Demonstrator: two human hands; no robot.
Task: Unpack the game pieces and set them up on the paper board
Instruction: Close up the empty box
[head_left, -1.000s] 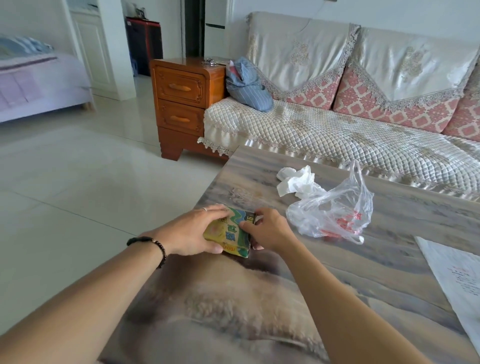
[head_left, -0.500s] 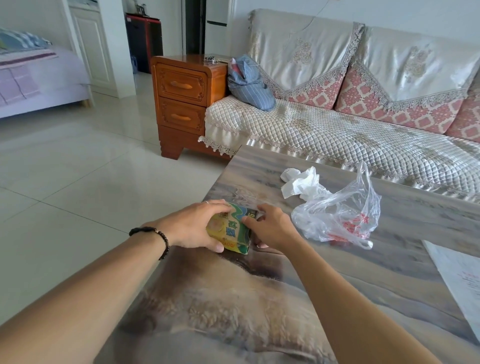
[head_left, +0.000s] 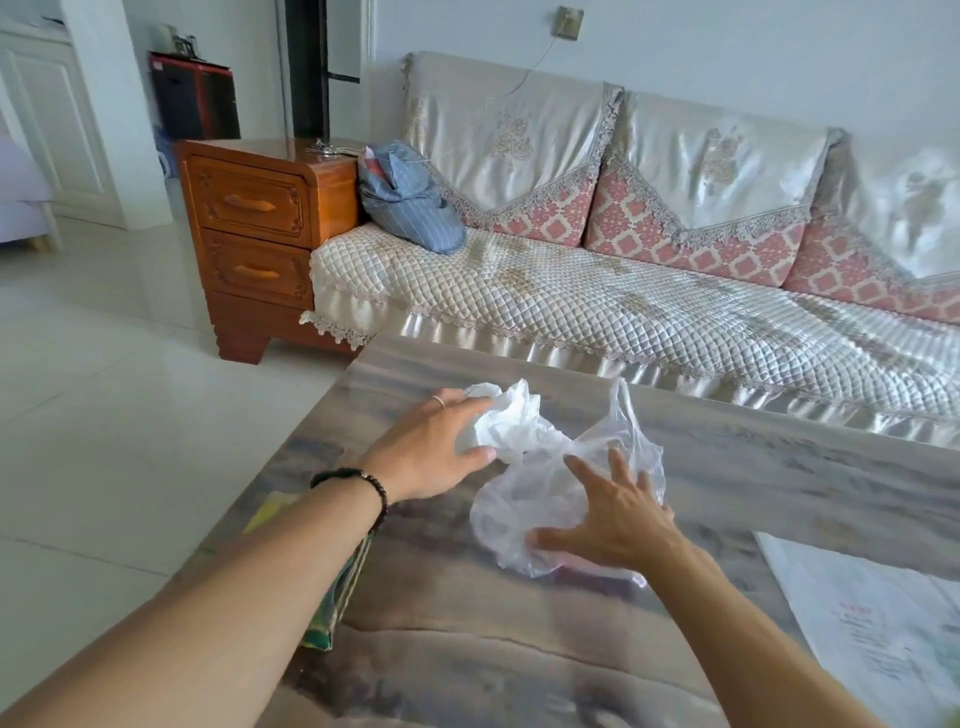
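Lying under the splayed right hand (head_left: 610, 519), plastic bag (head_left: 524, 499); left hand (head_left: 431, 452) cupping crumpled paper (head_left: 501, 423).

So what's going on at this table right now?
A person is reaching over a low table with both hands. The left hand rests on crumpled white paper, and the right hand, fingers spread, presses on a clear plastic bag with something reddish inside. A small green and yellow box lies under the left forearm. The paper board sits at the right edge, with no pieces on it.
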